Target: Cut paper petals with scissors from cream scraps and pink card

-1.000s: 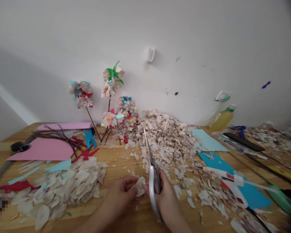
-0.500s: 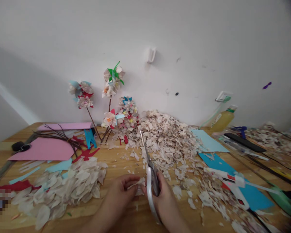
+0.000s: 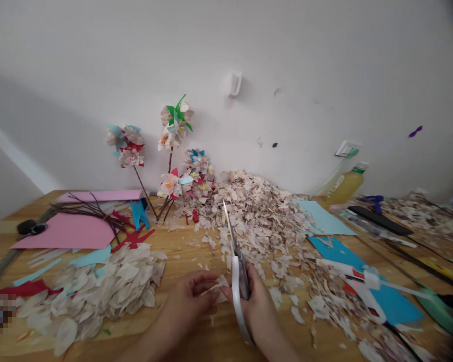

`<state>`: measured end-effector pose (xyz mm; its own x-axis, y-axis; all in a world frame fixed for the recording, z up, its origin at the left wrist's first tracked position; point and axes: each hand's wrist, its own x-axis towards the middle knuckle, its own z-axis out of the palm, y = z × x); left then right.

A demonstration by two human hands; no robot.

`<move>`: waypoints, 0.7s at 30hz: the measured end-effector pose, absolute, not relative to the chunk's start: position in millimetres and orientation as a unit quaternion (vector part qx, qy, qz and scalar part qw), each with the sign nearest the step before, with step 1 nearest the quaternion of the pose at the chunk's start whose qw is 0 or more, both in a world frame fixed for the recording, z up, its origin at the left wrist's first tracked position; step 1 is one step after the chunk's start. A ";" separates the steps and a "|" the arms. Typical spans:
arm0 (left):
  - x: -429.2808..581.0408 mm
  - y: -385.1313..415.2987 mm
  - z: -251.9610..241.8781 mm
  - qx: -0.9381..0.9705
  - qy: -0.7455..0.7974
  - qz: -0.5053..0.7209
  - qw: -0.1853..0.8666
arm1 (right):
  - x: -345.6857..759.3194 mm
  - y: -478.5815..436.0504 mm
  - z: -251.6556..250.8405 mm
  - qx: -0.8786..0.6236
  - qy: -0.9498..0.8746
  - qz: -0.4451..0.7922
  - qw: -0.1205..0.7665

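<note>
Above the table (image 3: pixel 204 334), by its near edge, my left hand (image 3: pixel 194 295) pinches one petal (image 3: pixel 221 286), fingers nearly closed; my right hand (image 3: pixel 255 306) encloses scissors (image 3: pixel 236 281).

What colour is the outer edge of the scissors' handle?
Pale silvery white; the scissors' handle shows best in the head view.

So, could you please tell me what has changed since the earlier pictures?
The pale flake in the left hand has turned; the scissors in the right hand swung slightly left, then back. Nothing was visibly taken or released. The flowers and flake piles stayed put.
</note>
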<state>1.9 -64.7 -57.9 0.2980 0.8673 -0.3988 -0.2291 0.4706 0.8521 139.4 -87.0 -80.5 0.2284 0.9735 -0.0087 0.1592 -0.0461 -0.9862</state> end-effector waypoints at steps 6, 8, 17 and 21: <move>1.8 -65.5 -56.7 0.372 0.495 0.364 0.696 | 139.7 -89.4 -79.1 -0.620 -0.513 0.358 0.474; 1.3 -64.8 -56.7 0.376 0.487 0.356 0.703 | 140.0 -90.2 -80.5 -0.623 -0.511 0.353 0.475; -2.5 -59.0 -63.9 0.395 0.450 0.445 0.666 | 150.8 -83.8 -74.5 -0.604 -0.481 0.314 0.553; -0.3 -62.6 -62.2 0.326 0.435 0.449 0.709 | 147.5 -76.2 -76.7 -0.502 -0.448 0.354 0.650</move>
<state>-0.3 -62.6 -62.2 0.2187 0.9203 -0.3244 -0.3522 0.3845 0.8533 147.5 -76.2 -76.7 0.3485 0.9095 0.2266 -0.0100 0.2454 -0.9694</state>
